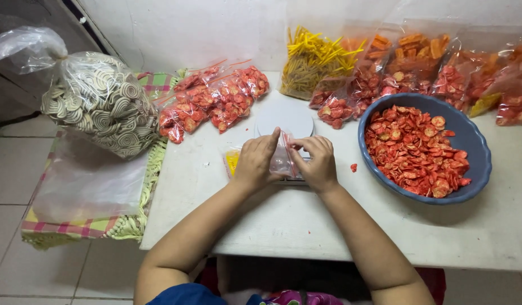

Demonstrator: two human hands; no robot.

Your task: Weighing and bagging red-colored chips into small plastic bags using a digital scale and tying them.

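Observation:
Both of my hands hold a small clear plastic bag (283, 161) with a red strip along its top, just over the near edge of a white kitchen scale (286, 117). My left hand (256, 160) pinches the bag's left side, my right hand (316, 161) its right side. The bag looks empty, though my fingers hide most of it. To the right, on the white table (306, 226), stands a blue bowl (479, 148) full of red-orange round chips (413, 148). A yellow packet (232, 161) lies partly under my left hand.
Several small filled bags of red chips (213, 101) lie at the back left. Large bags of yellow sticks (313, 59) and orange snacks (425, 53) line the wall. On a side table at the left sits a big bag of pale spiral crackers (100, 101).

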